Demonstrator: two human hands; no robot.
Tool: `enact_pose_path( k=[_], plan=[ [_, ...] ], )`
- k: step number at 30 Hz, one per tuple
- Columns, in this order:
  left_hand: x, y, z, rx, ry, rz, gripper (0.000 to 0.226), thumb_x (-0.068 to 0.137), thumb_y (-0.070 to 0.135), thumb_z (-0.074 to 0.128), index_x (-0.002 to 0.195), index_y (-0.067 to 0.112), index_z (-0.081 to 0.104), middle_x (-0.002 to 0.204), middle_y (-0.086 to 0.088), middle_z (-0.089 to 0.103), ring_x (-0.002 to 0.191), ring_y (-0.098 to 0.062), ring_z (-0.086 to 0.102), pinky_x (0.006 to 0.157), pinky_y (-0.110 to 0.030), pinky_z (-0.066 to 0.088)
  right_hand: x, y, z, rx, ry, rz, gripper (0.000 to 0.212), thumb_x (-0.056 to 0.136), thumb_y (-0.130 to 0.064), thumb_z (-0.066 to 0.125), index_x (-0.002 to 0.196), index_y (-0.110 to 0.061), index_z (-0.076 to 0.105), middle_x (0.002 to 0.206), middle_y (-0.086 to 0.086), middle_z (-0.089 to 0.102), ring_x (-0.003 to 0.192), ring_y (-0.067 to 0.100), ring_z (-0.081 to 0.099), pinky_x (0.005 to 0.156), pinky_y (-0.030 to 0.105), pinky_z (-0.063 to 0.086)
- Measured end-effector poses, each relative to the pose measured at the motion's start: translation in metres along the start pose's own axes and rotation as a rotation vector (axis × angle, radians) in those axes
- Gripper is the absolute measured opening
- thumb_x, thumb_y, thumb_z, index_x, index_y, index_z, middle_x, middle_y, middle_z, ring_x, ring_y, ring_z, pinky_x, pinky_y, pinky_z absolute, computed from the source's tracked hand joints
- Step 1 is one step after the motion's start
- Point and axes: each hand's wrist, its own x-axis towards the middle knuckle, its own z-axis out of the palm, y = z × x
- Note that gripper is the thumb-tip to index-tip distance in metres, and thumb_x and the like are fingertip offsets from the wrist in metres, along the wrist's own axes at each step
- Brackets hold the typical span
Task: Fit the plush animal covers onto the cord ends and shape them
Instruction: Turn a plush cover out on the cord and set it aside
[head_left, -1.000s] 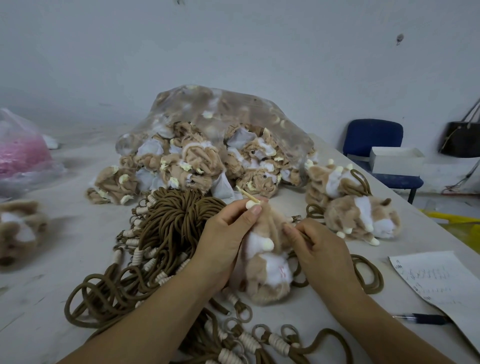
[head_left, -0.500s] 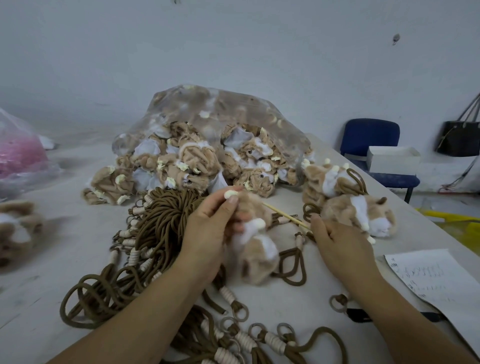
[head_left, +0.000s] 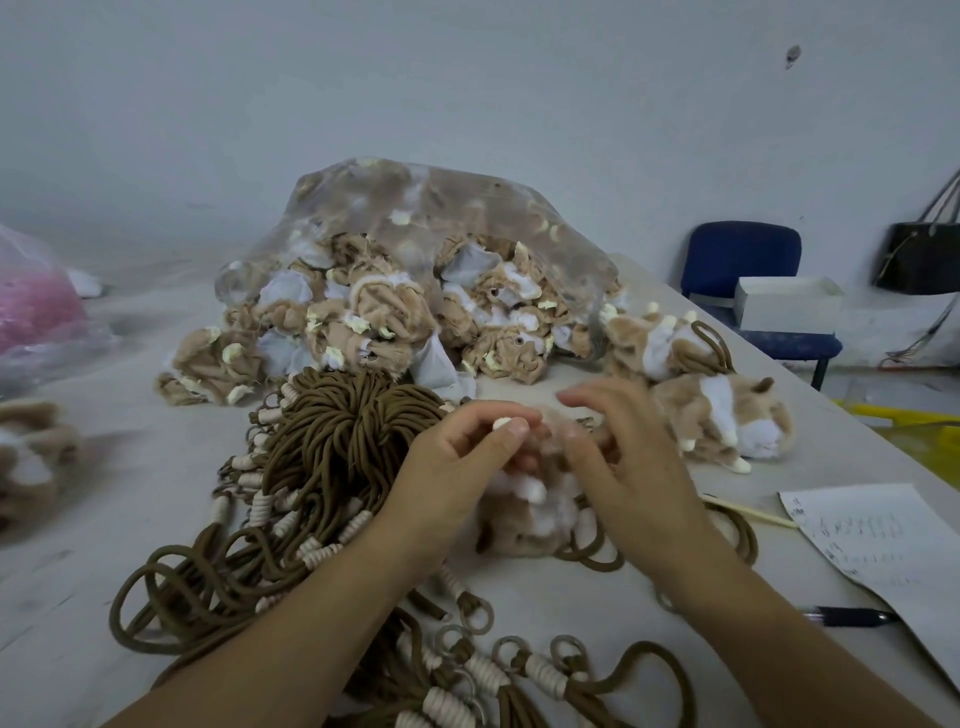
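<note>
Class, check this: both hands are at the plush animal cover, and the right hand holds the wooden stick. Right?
No. In the head view the wooden stick lies on the table, free of the right hand; both hands are indeed at the plush animal cover.

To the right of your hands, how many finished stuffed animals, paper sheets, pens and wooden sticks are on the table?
Finished plush animals: 2
Paper sheet: 1
Pen: 1
Wooden stick: 1
Total: 5
</note>
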Motion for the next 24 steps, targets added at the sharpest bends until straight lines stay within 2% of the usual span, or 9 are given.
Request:
enact_pose_path(
  k=[3, 6, 8, 11, 13, 16, 18, 21, 24],
  plan=[
    [-0.002, -0.003, 0.000, 0.090, -0.027, 0.030, 0.019, 0.095, 0.012, 0.058, 0.098, 0.023, 0.074, 0.096, 0.000, 0.075, 0.092, -0.013, 0.071, 0.074, -0.019, 0.055, -0.002, -0.004, 0.011, 0.098, -0.187, 0.044, 0.019, 0.093, -0.043, 0.048, 0.111, -0.042, 0.054, 0.106, -0.020, 0.056, 0.100, -0.004, 0.053, 0.080, 0.013, 0.044],
    [-0.001, -0.005, 0.000, 0.180, 0.047, 0.060, 0.023, 0.096, 0.012, 0.058, 0.096, 0.029, 0.073, 0.091, 0.002, 0.074, 0.085, -0.009, 0.070, 0.071, -0.019, 0.055, -0.003, -0.002, 0.015, 0.075, -0.103, 0.046, 0.015, 0.093, -0.033, 0.055, 0.093, -0.048, 0.049, 0.095, -0.018, 0.056, 0.091, -0.002, 0.054, 0.071, 0.012, 0.043],
    [0.001, -0.006, 0.000, 0.234, 0.099, 0.075, 0.019, 0.095, 0.015, 0.060, 0.095, 0.031, 0.070, 0.093, 0.003, 0.071, 0.083, -0.010, 0.069, 0.071, -0.021, 0.055, -0.003, -0.002, 0.017, 0.045, -0.046, 0.013, 0.019, 0.094, -0.027, 0.056, 0.087, -0.043, 0.048, 0.090, -0.016, 0.053, 0.087, 0.000, 0.054, 0.068, 0.012, 0.042],
    [0.003, -0.008, -0.001, 0.316, 0.146, 0.018, 0.007, 0.092, 0.030, 0.064, 0.096, 0.035, 0.064, 0.097, 0.005, 0.067, 0.086, -0.010, 0.066, 0.074, -0.024, 0.054, -0.003, -0.004, 0.021, -0.021, 0.015, -0.101, 0.011, 0.094, -0.014, 0.058, 0.088, -0.022, 0.053, 0.088, -0.008, 0.050, 0.082, 0.004, 0.049, 0.068, 0.013, 0.040],
    [0.005, -0.007, -0.003, 0.317, 0.171, -0.040, 0.007, 0.089, 0.036, 0.065, 0.094, 0.033, 0.064, 0.091, 0.008, 0.068, 0.080, -0.003, 0.064, 0.069, -0.019, 0.050, -0.002, -0.005, 0.022, -0.048, 0.050, -0.139, 0.007, 0.092, -0.007, 0.058, 0.088, -0.012, 0.056, 0.090, -0.002, 0.051, 0.080, 0.004, 0.047, 0.069, 0.013, 0.039],
    [0.005, -0.003, -0.003, 0.203, 0.147, -0.085, 0.013, 0.091, 0.030, 0.064, 0.095, 0.019, 0.065, 0.075, 0.001, 0.068, 0.060, -0.007, 0.060, 0.054, -0.020, 0.046, -0.002, -0.005, 0.021, -0.056, 0.082, -0.172, 0.005, 0.091, -0.002, 0.059, 0.089, -0.006, 0.058, 0.094, 0.003, 0.053, 0.083, 0.005, 0.046, 0.073, 0.015, 0.040],
    [0.005, -0.001, -0.002, 0.073, 0.107, -0.094, 0.014, 0.093, 0.022, 0.062, 0.099, 0.010, 0.063, 0.071, -0.005, 0.069, 0.054, -0.014, 0.060, 0.049, -0.024, 0.048, -0.002, -0.005, 0.022, -0.058, 0.081, -0.182, 0.004, 0.090, -0.001, 0.060, 0.089, -0.005, 0.058, 0.095, 0.006, 0.054, 0.084, 0.007, 0.047, 0.074, 0.017, 0.041],
    [0.006, 0.001, -0.002, -0.154, 0.075, -0.119, 0.023, 0.085, 0.020, 0.065, 0.101, 0.004, 0.062, 0.078, -0.011, 0.070, 0.063, -0.019, 0.065, 0.058, -0.027, 0.055, -0.003, -0.006, 0.022, -0.034, 0.093, -0.149, 0.006, 0.090, -0.004, 0.061, 0.089, -0.009, 0.057, 0.094, 0.001, 0.053, 0.084, 0.003, 0.048, 0.074, 0.014, 0.042],
    [0.007, 0.002, -0.002, -0.287, 0.078, -0.145, 0.030, 0.077, 0.022, 0.064, 0.100, 0.003, 0.064, 0.080, -0.012, 0.071, 0.068, -0.017, 0.067, 0.062, -0.023, 0.056, -0.004, -0.007, 0.020, 0.017, 0.102, -0.065, 0.005, 0.095, -0.017, 0.056, 0.093, -0.022, 0.055, 0.093, -0.006, 0.053, 0.086, -0.001, 0.052, 0.072, 0.006, 0.039]
  ],
)
